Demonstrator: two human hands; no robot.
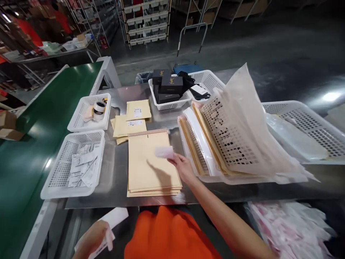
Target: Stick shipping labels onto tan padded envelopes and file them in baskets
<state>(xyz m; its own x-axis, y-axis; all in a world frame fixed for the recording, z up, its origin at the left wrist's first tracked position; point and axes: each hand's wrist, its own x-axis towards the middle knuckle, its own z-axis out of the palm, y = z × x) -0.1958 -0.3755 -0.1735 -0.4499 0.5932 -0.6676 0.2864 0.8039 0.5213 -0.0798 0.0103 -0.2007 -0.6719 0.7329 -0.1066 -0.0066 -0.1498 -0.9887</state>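
Observation:
A stack of padded envelopes [151,169] lies flat on the steel table, its top one pale yellow with a pinkish strip along the far edge. Over that stack, my right hand [182,166] pinches a small pinkish-white slip of paper [164,152] by one end. Lower left, beyond the table's near edge, my left hand [98,232] is closed around a white paper strip [115,217] with some print on it. Smaller yellow padded envelopes [129,126] with white labels sit just behind the stack.
Left of the stack stand a white basket [98,172] of printed slips and another white basket [77,113] with tape rolls. A basket behind holds black boxes [171,85]. Upright envelopes and foam sheets [229,126] fill a right-hand basket. A green conveyor belt [61,97] runs along the left.

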